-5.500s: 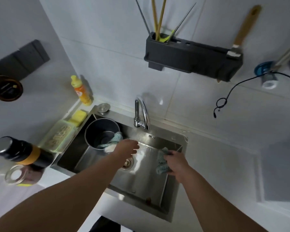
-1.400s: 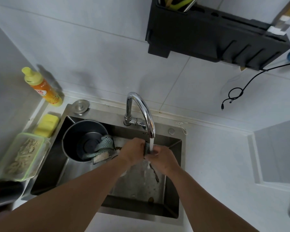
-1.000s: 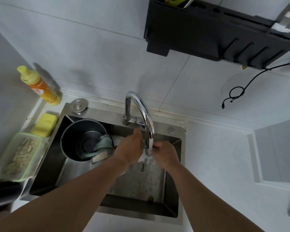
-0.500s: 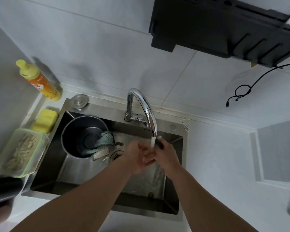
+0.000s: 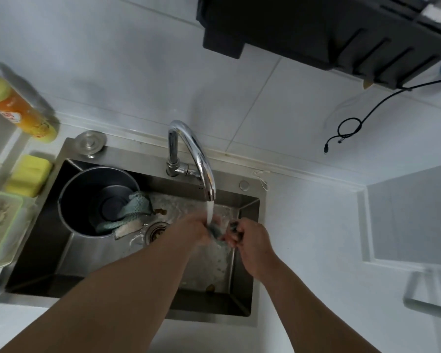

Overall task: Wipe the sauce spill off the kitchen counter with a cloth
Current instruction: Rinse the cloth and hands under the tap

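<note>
Cloth (image 5: 215,231) first: the teal rag is bunched between both hands over the sink, right under the running water, so it sits low in the basin and not on the tabletop.

By size, we have the white tabletop (image 5: 316,238) to the right of the basin, with no sauce spill that we can make out on the part in view. Next comes the steel sink (image 5: 49,263), then the metal pot (image 5: 97,200) standing in its left half with a second teal rag (image 5: 135,207) draped over its rim. The curved tap (image 5: 196,154) pours a steady stream onto the cloth. Our left hand (image 5: 194,230) has its fingers curled round one end of the cloth; our right hand (image 5: 247,240) pinches the other end, fingers closed on it, and the two hands are nearly touching.

We judge this to be the rinsing step. To do it well, we should keep the soiled folds directly under the stream, rub the two ends against each other, and open the bunch so water reaches inside. Then we should wring firmly, low over the basin, so the cloth goes back damp, not dripping.
</note>
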### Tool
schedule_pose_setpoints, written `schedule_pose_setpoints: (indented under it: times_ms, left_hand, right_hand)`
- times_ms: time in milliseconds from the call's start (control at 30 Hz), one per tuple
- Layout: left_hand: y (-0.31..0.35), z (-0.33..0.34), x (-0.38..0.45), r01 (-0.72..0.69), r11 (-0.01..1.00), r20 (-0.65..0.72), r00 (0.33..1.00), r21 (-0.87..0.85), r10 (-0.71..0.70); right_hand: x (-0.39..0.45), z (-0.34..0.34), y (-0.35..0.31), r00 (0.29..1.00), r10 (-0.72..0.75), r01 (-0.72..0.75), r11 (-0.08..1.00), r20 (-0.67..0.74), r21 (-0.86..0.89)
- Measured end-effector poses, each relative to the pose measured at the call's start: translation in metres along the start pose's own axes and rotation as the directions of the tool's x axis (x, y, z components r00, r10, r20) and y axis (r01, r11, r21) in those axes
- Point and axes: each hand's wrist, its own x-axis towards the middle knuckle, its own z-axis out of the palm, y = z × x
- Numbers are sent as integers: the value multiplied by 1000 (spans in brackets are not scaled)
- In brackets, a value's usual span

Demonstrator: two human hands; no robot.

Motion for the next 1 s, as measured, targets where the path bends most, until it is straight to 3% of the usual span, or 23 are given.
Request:
schedule_pose_setpoints:
  times_ms: [100, 167, 333, 433, 533, 600, 633, 667, 700, 733, 767, 800, 833, 900, 967, 1000]
  left_hand:
    - [6, 0, 10, 5, 998, -64, 998, -56, -9]
    - [6, -1, 12, 39, 990, -89, 995, -135, -51]
    - [-1, 17, 2, -133, 958, 54, 987, -253, 151]
    - [-12, 19, -4, -161, 906, 105, 970, -392, 218]
    - [-35, 15, -10, -278, 926, 104, 944, -255, 312]
    - [-43, 10, -13, -388, 919, 10, 922, 67, 388]
    - [-42, 7, -11, -414, 870, -29, 899, 267, 436]
    - [-38, 3, -10, -418, 749, -30, 864, 514, 502]
    - [-32, -4, -7, -376, 557, -10, 822, 741, 569]
    - [-26, -10, -4, -277, 285, 37, 774, 917, 633]
    - [-20, -19, 0, -206, 134, 67, 747, 969, 662]
    - [-16, -26, 1, -156, 55, 82, 752, 986, 654]
    - [-12, -29, 1, -210, 201, 29, 758, 957, 652]
    - [-8, -32, -5, -351, 636, -120, 809, 688, 576]
    - [-11, -30, -18, -262, 920, -156, 936, 293, 316]
    - [-16, -28, -25, -154, 979, -114, 979, 137, 170]
  right_hand:
    - [-10, -22, -6, 994, 4, -18, 990, 105, 141]
    - [-12, -32, -6, 995, 31, -44, 989, 96, 141]
    - [5, -21, 0, 984, 151, -131, 973, -96, 191]
    - [26, 10, 6, 952, 262, -193, 915, -159, 354]
    - [38, 46, 14, 948, 317, -270, 763, 23, 588]
    - [37, 63, 20, 953, 279, -289, 713, 119, 639]
    - [35, 69, 23, 950, 271, -304, 687, 155, 660]
    - [34, 70, 26, 944, 262, -325, 640, 200, 697]
    - [36, 74, 28, 944, 261, -325, 612, 204, 721]
    - [36, 73, 28, 942, 267, -328, 612, 203, 720]
    - [36, 76, 26, 937, 290, -341, 634, 195, 694]
    - [40, 77, 25, 927, 344, -352, 663, 150, 660]
    - [46, 79, 22, 913, 401, -347, 663, 78, 663]
    - [58, 79, 17, 892, 449, -277, 635, -53, 721]
    - [60, 79, 9, 903, 423, -279, 710, -75, 646]
    - [59, 77, 5, 906, 411, -278, 760, -103, 587]
